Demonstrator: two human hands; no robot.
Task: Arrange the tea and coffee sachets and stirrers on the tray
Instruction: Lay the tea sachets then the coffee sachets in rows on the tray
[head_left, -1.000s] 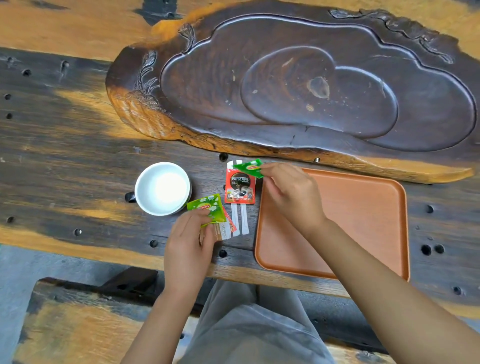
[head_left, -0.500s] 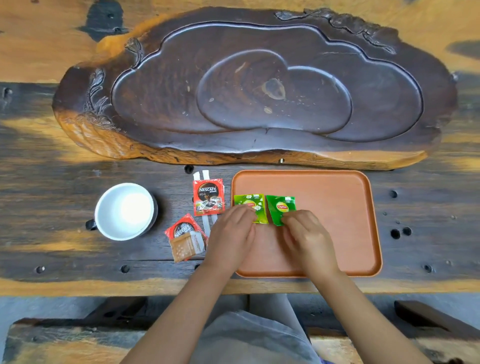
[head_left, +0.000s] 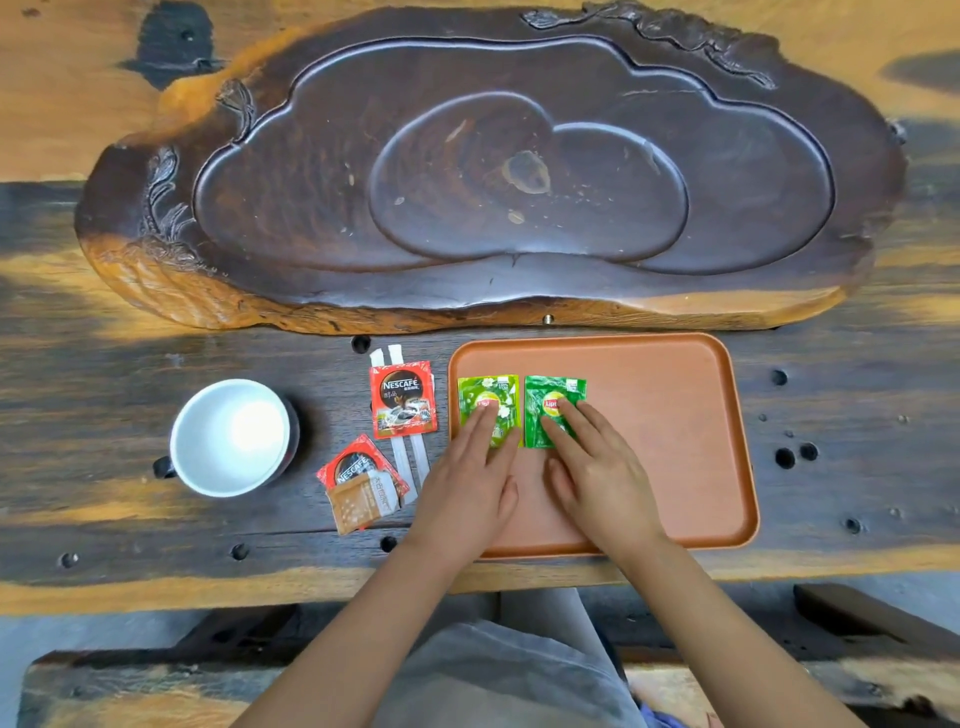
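Two green tea sachets lie side by side in the far left part of the orange tray (head_left: 675, 415). My left hand (head_left: 470, 483) rests flat with its fingertips on the left tea sachet (head_left: 480, 395). My right hand (head_left: 597, 473) presses its fingertips on the right tea sachet (head_left: 550, 389). Left of the tray, a red coffee sachet (head_left: 402, 399) lies on top of two white stirrers (head_left: 410, 457). A second red coffee sachet (head_left: 353, 462) lies nearer me, with a brown sachet (head_left: 358, 501) overlapping it.
A white cup (head_left: 231, 436) stands on the dark wooden table to the left of the sachets. A large carved dark wooden tea board (head_left: 519, 171) fills the far side. The table's front edge runs just below the tray, with a bench below.
Both hands carried the green tea sachets from the table onto the tray and laid them flat side by side. The fingers have since spread out over them.
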